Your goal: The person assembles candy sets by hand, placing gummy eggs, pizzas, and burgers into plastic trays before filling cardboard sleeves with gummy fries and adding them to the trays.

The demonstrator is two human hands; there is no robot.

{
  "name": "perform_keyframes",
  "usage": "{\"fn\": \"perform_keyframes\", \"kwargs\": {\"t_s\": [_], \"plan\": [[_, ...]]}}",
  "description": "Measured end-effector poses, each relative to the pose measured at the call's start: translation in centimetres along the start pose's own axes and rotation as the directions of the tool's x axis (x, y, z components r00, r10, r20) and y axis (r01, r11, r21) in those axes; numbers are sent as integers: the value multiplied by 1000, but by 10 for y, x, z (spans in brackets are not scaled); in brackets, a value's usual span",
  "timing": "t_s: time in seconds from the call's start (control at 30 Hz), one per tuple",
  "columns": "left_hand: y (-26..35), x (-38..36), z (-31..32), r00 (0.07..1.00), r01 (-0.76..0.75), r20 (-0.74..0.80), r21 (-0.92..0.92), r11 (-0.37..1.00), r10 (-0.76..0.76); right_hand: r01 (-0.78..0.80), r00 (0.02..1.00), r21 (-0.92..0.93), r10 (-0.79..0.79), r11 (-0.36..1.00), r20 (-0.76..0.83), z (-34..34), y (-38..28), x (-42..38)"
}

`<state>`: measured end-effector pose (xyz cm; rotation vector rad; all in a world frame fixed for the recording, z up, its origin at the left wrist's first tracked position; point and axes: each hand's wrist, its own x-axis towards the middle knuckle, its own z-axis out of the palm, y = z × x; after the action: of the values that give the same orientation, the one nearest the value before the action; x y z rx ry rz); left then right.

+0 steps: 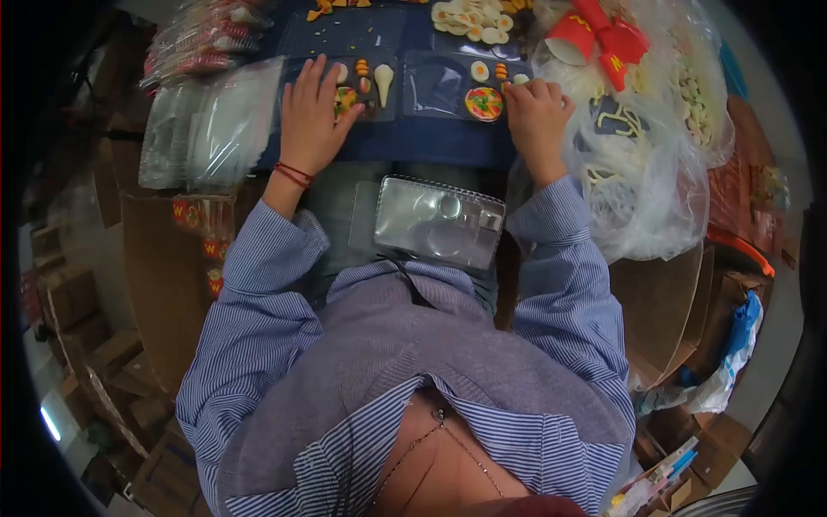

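Note:
My left hand lies with its fingers spread over the left part of a clear plastic blister tray. Beside its thumb in that tray are a pizza-like round piece, a white cone-shaped piece and an orange skewer-like piece. My right hand is at the right edge of a second clear tray, fingers bent and thumb close to the index finger; a pale piece shows at the fingertips. This tray holds a miniature pizza, an egg slice and an orange skewer-like piece.
On my lap rests an empty clear blister shell. Stacked clear packs lie left, under red-and-clear packages. Egg slices are heaped at the back. Red fries boxes and plastic bags sit right. Cardboard boxes flank me.

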<state>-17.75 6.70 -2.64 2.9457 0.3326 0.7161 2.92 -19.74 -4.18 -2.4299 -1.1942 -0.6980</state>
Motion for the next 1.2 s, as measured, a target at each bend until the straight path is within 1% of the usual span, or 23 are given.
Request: {"fn": "perform_keyframes", "kwargs": {"t_s": [0.07,0.2,0.27,0.3,0.33,0.37,0.4,0.43,0.5,0.57,0.6,0.67,0.7,0.73,0.8,0.83,0.9,0.93,1.0,1.03,1.07,1.1,1.2], "plan": [[-17,-9,-7,998,60,-17,18,998,-60,-48,997,-82,52,995,50,4,0,6],[-33,-20,-5,991,129,-19,-6,992,-129,-60,995,-47,63,997,78,6,3,10],[-34,-22,-5,993,111,-23,-97,989,-114,-93,995,1,93,996,21,2,3,14],[-35,-21,-6,995,99,-3,-55,994,-100,-83,996,27,82,996,25,3,4,13],[-35,-21,-5,993,115,1,-35,993,-115,-52,998,-1,52,999,40,3,6,12],[-35,-20,-3,998,56,35,36,998,-57,-23,998,-36,25,999,56,4,6,10],[-33,-19,-1,997,-11,72,97,995,4,-18,998,-28,19,999,59,2,1,11],[-31,-20,3,997,-7,72,97,995,0,-26,999,-14,26,1000,47,-2,-2,13],[-25,-22,16,991,5,134,71,997,-15,-36,999,-10,37,999,35,-14,-11,11],[-20,-20,19,990,17,137,84,996,-28,91,986,38,-95,995,134,-23,-39,6],[-15,-19,19,989,33,139,102,994,-47,85,987,32,-89,996,134,-22,-44,2],[-5,-15,16,990,30,135,111,993,-45,213,929,127,-241,969,281,-14,-50,-11],[-1,-14,12,990,33,130,128,991,-50,186,940,111,-210,976,271,-14,-56,-11],[2,-14,9,991,37,125,130,991,-53,191,939,111,-215,975,267,-15,-62,-9],[6,-16,2,999,25,27,-3,1000,-25,172,942,212,-223,962,250,-20,-81,-10],[5,-20,4,999,21,33,5,1000,-21,208,935,270,-272,940,228,-15,-91,-10],[1,-29,12,996,65,-52,-204,977,-77,223,932,296,-292,929,213,-11,-117,-3],[2,-31,12,996,59,-52,-193,979,-71,246,926,314,-319,917,204,-8,-128,1],[4,-37,10,988,105,-75,-306,946,-134,247,931,314,-314,917,186,3,-139,4],[3,-38,10,989,104,-74,-302,948,-132,239,928,277,-303,931,215,9,-140,4],[2,-38,10,998,43,-24,-209,977,-50,234,925,235,-291,943,245,12,-141,5],[3,-37,11,999,-24,31,-118,993,28,235,925,233,-291,944,243,11,-141,6],[10,-38,12,999,-31,35,-78,996,34,232,919,194,-281,953,277,4,-141,5]]}}
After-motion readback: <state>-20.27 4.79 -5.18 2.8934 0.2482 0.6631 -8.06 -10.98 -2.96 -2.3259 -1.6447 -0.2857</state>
